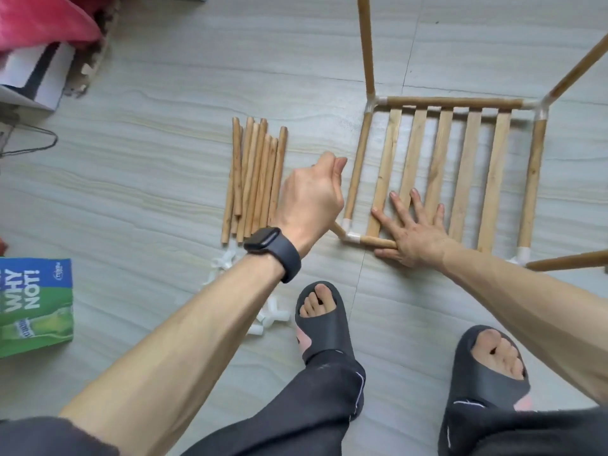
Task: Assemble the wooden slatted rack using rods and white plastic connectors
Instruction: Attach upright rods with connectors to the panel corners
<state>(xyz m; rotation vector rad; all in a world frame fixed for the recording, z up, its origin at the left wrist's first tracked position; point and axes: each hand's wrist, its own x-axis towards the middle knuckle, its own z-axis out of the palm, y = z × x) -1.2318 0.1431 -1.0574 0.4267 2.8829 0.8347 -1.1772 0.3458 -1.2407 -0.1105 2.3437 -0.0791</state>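
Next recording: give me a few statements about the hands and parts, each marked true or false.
1. The right hand lies flat, fingers spread, on the slatted frame. True.
2. The loose rods lie right of the frame. False: they lie left of it.
3. The watch is on the right wrist. False: the left wrist.
4. Loose white connectors lie on the floor. True.
5. The left hand grips the corner rod. True.

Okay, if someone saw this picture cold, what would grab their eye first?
The half-built slatted rack on the floor at centre right, with the right hand pressed flat on its slats. Just left, the left hand grips a rod at the near corner connector, beside a bundle of loose rods.
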